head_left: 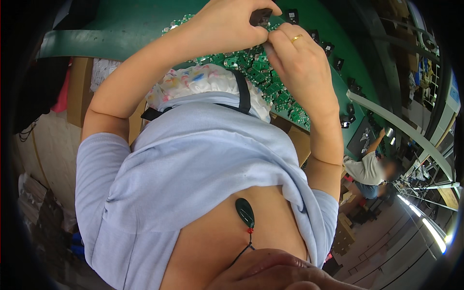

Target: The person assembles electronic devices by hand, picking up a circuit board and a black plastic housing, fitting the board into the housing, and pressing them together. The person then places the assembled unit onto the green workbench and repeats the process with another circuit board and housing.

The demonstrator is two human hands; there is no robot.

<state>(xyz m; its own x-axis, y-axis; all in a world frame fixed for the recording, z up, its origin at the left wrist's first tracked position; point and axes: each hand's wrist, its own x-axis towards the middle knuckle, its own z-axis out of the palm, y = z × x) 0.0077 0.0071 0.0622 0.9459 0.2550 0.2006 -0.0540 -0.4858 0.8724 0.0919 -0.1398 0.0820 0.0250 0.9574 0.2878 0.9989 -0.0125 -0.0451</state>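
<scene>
Upper centre of the frame: the left hand has its fingers clamped on a small black part, held above the green surface and a heap of green circuit boards. The right hand has its fingers bunched just beside the left thumb, though whether they pinch anything I cannot tell. Step in hand, by judgement: two-handed work on that part; next move seems to call for a steady left hold and careful right fingertip placement.
</scene>
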